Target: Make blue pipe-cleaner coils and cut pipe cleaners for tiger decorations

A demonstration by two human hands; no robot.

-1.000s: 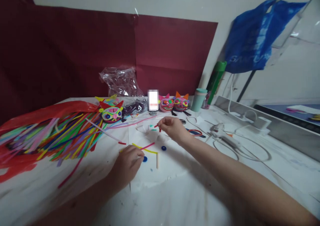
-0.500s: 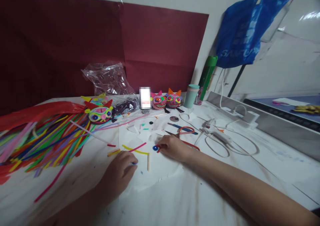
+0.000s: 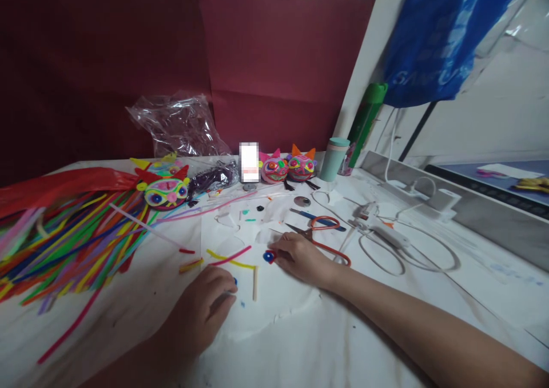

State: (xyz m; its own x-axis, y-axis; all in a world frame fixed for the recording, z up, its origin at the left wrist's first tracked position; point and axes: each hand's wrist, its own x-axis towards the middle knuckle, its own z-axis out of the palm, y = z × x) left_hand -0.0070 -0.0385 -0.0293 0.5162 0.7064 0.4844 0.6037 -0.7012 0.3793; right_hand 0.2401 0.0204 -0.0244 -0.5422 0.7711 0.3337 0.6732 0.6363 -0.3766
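My right hand is closed in a pinch over the white sheet. At its fingertips is a small blue and red coil, a blue disc with red along its edge. My left hand rests on the table with thumb and fingers brought together, and a small blue piece shows at their tips; its full shape is hidden. Between the hands lie a yellow strip, a pink strip crossing it, and a cream strip.
Orange-handled scissors and a blue tool lie behind my right hand. Colourful fuzzy sticks spread at left beside a decorated animal head. Two more heads, a green cup and a cabled power strip stand farther back.
The camera view has shifted slightly. More red shows around the blue disc at my right fingertips. My left hand stays almost in place with the blue piece.
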